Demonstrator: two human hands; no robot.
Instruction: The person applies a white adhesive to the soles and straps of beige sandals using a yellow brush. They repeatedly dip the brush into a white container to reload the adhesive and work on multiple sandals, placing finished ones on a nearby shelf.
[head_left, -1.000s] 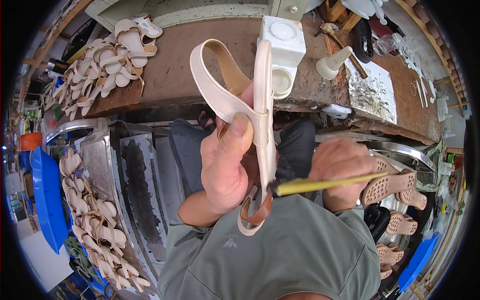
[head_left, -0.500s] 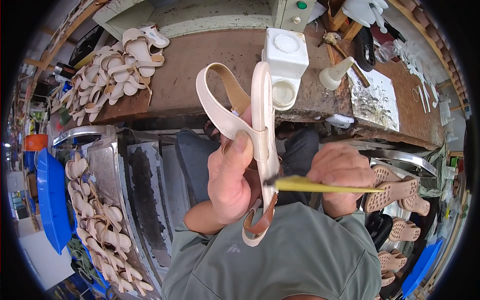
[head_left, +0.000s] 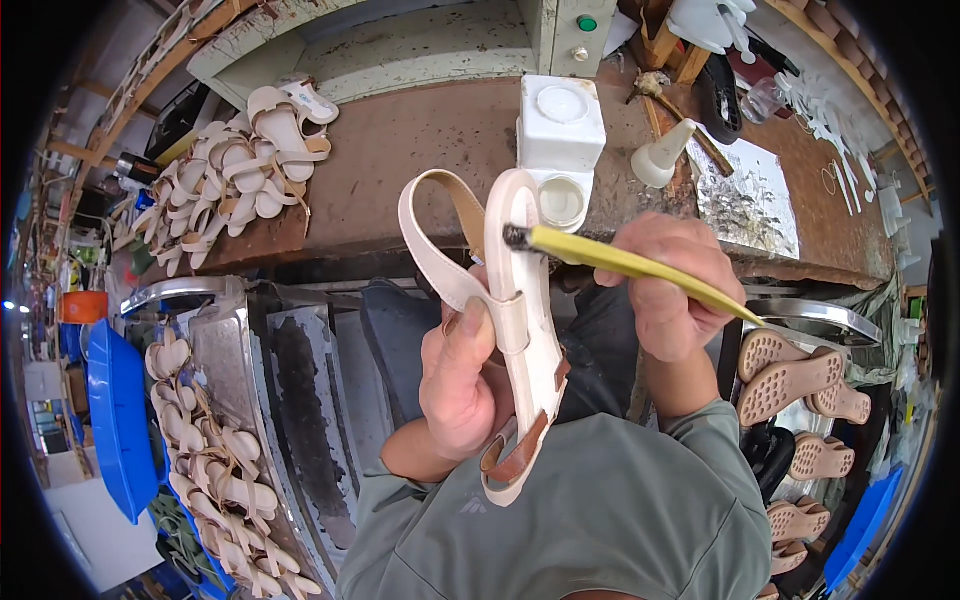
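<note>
My left hand (head_left: 462, 385) grips a cream sandal (head_left: 522, 330) with tan straps, held upright in front of my chest, its thumb pressed on the strap band. My right hand (head_left: 672, 290) holds a yellow-handled brush (head_left: 625, 265); the dark bristle tip touches the sandal's upper end. Just beyond the sandal, a white square pot (head_left: 560, 140) with an open round well sits on the brown workbench (head_left: 400, 150).
A pile of cream sandals (head_left: 235, 175) lies on the bench's left end. More sandals (head_left: 205, 450) fill a metal tray at my lower left beside a blue bin (head_left: 118, 420). Soles with dotted treads (head_left: 790, 380) lie at right. A white nozzle bottle (head_left: 665, 155) stands by the pot.
My right hand has lifted the brush from the sandal's lower end up to its top end. The left hand has kept hold of the sandal.
</note>
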